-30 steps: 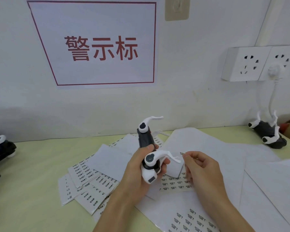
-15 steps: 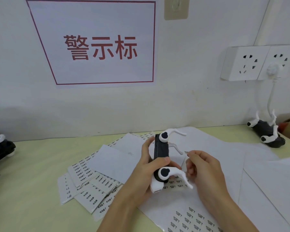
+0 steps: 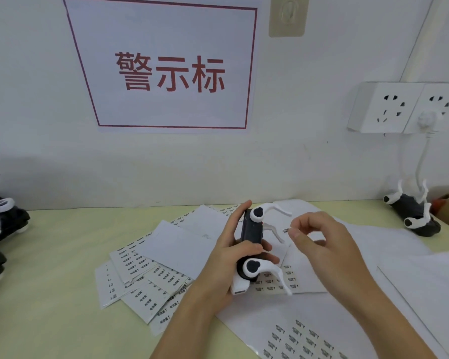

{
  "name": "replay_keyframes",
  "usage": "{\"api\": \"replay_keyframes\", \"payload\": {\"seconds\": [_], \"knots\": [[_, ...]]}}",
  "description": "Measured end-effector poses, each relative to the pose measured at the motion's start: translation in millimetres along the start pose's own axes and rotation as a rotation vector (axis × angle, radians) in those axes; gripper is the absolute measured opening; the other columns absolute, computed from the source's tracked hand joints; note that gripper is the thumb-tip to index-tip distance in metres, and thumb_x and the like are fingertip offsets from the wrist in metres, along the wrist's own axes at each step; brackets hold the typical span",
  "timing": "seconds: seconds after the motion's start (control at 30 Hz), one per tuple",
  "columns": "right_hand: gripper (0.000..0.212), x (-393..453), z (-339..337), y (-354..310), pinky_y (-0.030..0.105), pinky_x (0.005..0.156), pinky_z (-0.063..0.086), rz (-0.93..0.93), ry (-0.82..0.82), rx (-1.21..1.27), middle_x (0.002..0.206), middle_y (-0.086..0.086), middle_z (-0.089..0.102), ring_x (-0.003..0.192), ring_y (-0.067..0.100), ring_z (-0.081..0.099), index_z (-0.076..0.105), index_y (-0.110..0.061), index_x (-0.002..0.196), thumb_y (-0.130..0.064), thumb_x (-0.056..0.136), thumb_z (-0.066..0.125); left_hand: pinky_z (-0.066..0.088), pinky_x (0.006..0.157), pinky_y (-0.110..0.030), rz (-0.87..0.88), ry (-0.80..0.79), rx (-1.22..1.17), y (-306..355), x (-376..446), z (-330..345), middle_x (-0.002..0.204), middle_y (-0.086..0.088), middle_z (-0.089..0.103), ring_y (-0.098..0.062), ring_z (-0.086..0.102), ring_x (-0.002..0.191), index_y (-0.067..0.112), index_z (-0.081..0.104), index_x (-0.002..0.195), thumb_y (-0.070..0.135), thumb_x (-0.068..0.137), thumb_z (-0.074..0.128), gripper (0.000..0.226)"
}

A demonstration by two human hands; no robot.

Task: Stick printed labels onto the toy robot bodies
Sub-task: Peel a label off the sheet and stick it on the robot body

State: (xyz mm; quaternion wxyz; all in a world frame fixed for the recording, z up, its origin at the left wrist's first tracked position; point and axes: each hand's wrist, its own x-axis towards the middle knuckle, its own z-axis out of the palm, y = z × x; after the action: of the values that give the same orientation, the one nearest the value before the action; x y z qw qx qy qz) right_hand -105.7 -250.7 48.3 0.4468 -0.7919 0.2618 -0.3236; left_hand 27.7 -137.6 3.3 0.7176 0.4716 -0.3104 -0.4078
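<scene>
Left hand [image 3: 226, 265] fingers grip toy robot body [image 3: 252, 231]; right hand [image 3: 319, 242] fingers apparently pinch label [image 3: 286, 230].

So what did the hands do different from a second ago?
The left hand turned the toy robot round, so its dark body now faces the right hand and its white legs point right. The right hand lifted nearer, pinching a small printed label beside the body. Unchanged: the left hand's grip, the label sheets on the table and the toy robot by the wall.
</scene>
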Motion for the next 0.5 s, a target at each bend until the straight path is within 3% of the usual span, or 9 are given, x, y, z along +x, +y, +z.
{"api": "replay_keyframes", "payload": {"seconds": [0.27, 0.5], "knots": [[0.022, 32, -3, -34, 0.015, 0.085, 0.040, -0.172, -0.174, -0.171, 0.111, -0.016, 0.057, 0.107, -0.003, 0.053, 0.066, -0.027, 0.073, -0.013, 0.089, 0.070, 0.052, 0.078, -0.038, 0.022, 0.065, 0.057, -1, 2, 0, 0.108, -0.016, 0.072, -0.025, 0.062, 0.082, 0.059, 0.054, 0.130, 0.012, 0.074, 0.066, 0.075], [0.027, 36, -7, -30, 0.025, 0.089, 0.044, -0.183, -0.290, -0.294, 0.110, -0.016, 0.056, 0.106, 0.002, 0.054, 0.066, -0.029, 0.070, -0.011, 0.089, 0.069, 0.050, 0.069, -0.032, 0.035, 0.072, 0.029, -2, 1, -4, 0.093, -0.009, 0.067, -0.019, 0.058, 0.072, 0.055, 0.055, 0.131, 0.013, 0.075, 0.064, 0.071]]}}
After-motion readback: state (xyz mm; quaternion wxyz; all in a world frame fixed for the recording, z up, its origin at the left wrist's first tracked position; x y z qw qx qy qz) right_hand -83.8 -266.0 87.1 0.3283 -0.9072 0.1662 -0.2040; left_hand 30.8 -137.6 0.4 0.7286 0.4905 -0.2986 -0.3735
